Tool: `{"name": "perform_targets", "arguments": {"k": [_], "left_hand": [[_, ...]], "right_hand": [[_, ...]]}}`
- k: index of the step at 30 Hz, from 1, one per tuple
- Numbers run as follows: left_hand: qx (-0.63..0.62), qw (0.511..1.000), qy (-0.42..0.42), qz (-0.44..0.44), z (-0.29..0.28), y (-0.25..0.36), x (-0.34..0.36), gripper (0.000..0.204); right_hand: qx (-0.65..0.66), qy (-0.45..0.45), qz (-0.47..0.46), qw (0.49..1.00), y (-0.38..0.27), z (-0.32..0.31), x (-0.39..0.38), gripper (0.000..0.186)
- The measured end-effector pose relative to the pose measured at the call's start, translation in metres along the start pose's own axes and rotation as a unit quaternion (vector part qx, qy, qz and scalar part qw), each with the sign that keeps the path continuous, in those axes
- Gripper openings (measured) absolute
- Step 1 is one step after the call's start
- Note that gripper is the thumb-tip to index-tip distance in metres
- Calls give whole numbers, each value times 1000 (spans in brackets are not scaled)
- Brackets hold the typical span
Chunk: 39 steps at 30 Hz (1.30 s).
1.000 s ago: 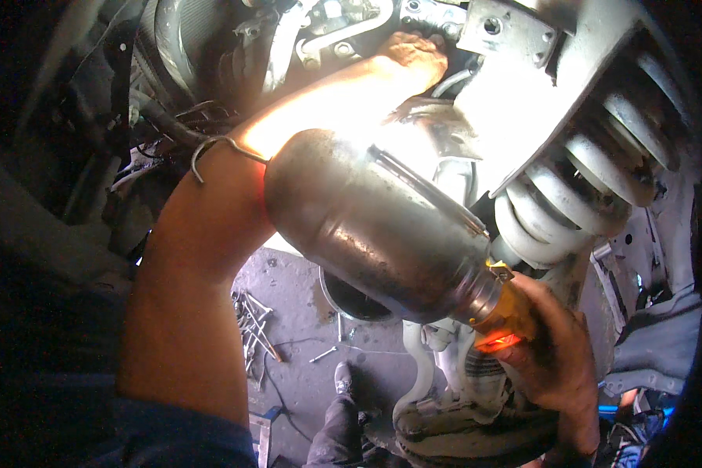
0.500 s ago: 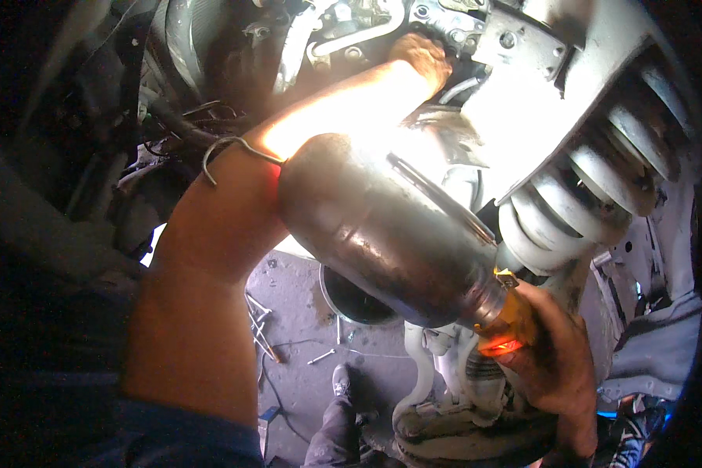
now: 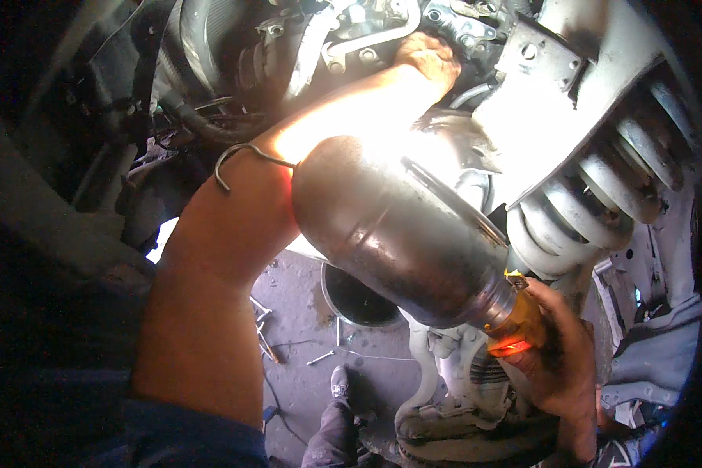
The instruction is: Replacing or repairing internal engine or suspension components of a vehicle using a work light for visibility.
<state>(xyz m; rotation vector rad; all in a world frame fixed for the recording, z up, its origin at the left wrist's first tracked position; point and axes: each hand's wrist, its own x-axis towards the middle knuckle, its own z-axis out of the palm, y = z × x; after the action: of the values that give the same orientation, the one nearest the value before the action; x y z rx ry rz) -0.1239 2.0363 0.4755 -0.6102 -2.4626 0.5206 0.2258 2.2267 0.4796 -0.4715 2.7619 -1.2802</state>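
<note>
My right hand (image 3: 565,351) is closed around the amber handle of a work light (image 3: 398,242) with a large, worn metal shade and a bent wire hook at its far end. The lamp slants up to the left, and its shade overlaps my left forearm. Glare washes out the forearm and the metal beyond it. Reaching up among the vehicle parts, my left hand (image 3: 427,61) has its fingers bent in beside a metal bracket (image 3: 464,31). The fingertips are hidden, and what they grip cannot be made out.
A thick pale coil spring (image 3: 569,214) stands at the right. Below the lamp is a round, dark-mouthed container (image 3: 359,296). Several metal tools (image 3: 320,357) and a thin cable lie on the grey floor (image 3: 296,327). A shoe (image 3: 340,382) and dark trouser leg show at the bottom.
The whole view has shifted slightly, so the lamp, arms and vehicle parts sit a little farther right. Both hands keep the same pose.
</note>
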Motion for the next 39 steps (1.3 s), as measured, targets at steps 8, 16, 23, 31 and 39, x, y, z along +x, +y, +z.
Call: {"name": "perform_targets", "arguments": {"k": [8,16,23,31,39], "left_hand": [[11,1000,-26,8,-10,7,-1,31],[28,999,-43,7,-19,0,-14,31],[-34,996,-82,0,-29,3,-13,32],[-49,987,-152,3,-22,11,-13,63],[-19,995,-90,30,-18,6,-12,61]], "right_hand": [[-47,-4,-8,999,-1,-6,-1,66],[-39,-16,-15,999,-3,-4,3,67],[-36,-17,16,999,-4,-5,-1,67],[-74,-16,-24,997,-1,-9,-1,66],[-34,-13,-22,999,0,-6,-1,65]]}}
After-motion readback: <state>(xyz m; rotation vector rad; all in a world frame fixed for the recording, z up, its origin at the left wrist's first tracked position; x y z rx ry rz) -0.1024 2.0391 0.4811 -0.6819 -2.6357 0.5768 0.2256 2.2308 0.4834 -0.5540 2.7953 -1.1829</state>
